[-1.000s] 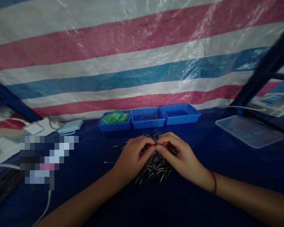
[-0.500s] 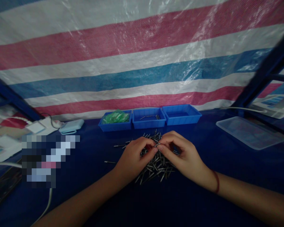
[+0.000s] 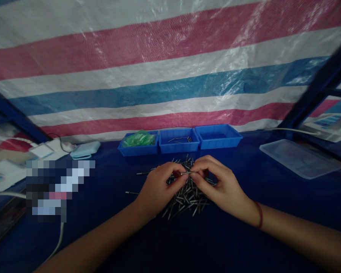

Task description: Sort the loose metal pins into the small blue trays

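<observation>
A thin metal blind rivet lies nearly level between my two hands. My left hand pinches its left end between thumb and forefinger. At the other end, the thumb and fingertips of my right hand are closed on it. Beneath and around both hands spreads a loose pile of similar rivets, partly hidden by my fingers. A single rivet lies apart, left of the pile.
Three blue bins stand in a row behind the pile: one with a green plastic bag, a middle bin with a few rivets, and a right bin. A clear plastic lid lies right; a light-blue case and cables lie left.
My fingertips have drawn slightly apart, and the rivet between them now shows more of its length and lies straighter. The pile looks the same.
</observation>
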A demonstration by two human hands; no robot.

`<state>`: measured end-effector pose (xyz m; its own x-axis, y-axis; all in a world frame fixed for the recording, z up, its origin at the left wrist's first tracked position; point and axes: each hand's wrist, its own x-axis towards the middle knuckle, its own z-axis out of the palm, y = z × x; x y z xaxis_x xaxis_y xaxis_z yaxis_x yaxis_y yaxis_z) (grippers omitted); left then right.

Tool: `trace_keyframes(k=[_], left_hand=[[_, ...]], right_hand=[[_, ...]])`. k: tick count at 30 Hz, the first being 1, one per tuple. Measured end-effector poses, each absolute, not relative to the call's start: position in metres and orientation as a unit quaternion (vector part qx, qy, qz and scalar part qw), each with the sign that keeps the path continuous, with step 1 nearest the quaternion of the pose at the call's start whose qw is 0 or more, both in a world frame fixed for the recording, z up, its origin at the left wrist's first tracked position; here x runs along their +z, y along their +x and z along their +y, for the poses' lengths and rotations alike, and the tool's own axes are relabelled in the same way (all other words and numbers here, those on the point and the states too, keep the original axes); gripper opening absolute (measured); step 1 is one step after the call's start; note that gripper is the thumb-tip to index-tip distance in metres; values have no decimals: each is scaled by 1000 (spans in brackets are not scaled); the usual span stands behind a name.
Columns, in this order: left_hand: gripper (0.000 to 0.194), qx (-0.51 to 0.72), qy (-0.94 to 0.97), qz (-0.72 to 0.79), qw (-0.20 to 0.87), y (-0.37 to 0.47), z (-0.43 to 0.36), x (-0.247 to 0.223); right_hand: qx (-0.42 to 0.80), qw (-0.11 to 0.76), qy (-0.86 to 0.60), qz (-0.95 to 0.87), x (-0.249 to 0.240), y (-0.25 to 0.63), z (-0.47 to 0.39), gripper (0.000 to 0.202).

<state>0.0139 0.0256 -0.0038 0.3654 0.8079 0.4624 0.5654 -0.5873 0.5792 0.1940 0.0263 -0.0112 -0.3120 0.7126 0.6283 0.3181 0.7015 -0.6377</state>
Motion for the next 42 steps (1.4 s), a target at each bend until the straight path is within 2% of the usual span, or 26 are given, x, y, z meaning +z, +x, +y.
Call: trace_keyframes(k=[8,13,18,21,23,33,37,42], left_hand=[[3,406,824,368,144,11,23,0],[6,382,818,403,149,10,23,3],[19,357,802,451,163,2,30,2],[13,319,820,454,143,-7,37,-1],[12,288,836,449,129,-11,42,-3],[15,154,912,362,119,-16,44,-2],[16,144,915,358,118,-13,41,-3],[17,132,913,362,131,-11,41,-2]], right_hand=[[248,454,-313,-796,-18,193,30,8],[262,424,-289,-817,-10,192,34,13],[89,464,-369,-800,8,187,78,18],[-18,405,-416,-814,12,182,112,21],[-34,388,-425,-817,10,180,123,20],[-1,361,-410,-837,-30,215,78,15],[32,385,-420,-821,-36,218,79,14],[57,369,-402,-836,-36,215,79,14]])
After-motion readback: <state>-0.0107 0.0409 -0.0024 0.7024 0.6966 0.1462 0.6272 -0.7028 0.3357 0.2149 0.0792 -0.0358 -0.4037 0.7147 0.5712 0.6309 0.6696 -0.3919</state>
